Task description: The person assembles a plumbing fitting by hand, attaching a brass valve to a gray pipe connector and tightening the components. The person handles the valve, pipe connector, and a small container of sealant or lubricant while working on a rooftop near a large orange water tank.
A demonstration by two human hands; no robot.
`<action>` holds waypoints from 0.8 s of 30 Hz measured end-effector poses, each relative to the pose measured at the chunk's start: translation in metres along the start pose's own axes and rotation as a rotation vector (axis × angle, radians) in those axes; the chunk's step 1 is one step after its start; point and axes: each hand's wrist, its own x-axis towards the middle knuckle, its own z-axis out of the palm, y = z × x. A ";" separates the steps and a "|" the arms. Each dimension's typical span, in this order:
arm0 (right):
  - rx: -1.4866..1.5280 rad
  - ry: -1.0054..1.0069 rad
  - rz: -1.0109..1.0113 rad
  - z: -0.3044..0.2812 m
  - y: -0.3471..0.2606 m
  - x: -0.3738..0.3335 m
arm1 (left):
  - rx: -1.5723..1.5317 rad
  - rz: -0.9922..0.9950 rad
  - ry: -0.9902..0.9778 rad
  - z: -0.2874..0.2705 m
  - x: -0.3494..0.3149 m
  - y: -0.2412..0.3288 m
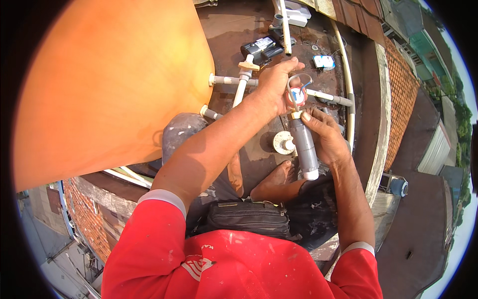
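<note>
Fingers (309,118) of the right hand (326,137) clench the grey pipe fitting (303,147) upright, steadying it; the left hand (276,84), at eleven o'clock, pinches its wire loop (294,92). Big orange tank (109,84) stands at nine o'clock.

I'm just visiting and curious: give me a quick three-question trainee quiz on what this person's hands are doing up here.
1. True or false: the right hand grips the grey pipe fitting.
2. What does the left hand hold at the fitting's top? A) a red and white tape roll B) a hammer C) a paintbrush
3. What big object fills the view on the person's left?

Key: 1 true; 2 A; 3 an orange tank.
</note>
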 end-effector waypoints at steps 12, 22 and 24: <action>0.278 -0.224 0.146 0.000 -0.003 0.004 | 0.042 0.012 0.058 0.001 -0.004 -0.002; 0.231 -0.198 0.144 -0.004 0.006 0.007 | 0.043 0.014 0.045 0.002 -0.005 -0.004; 0.201 -0.157 0.138 -0.002 0.008 0.006 | 0.057 0.024 0.045 0.003 -0.005 -0.003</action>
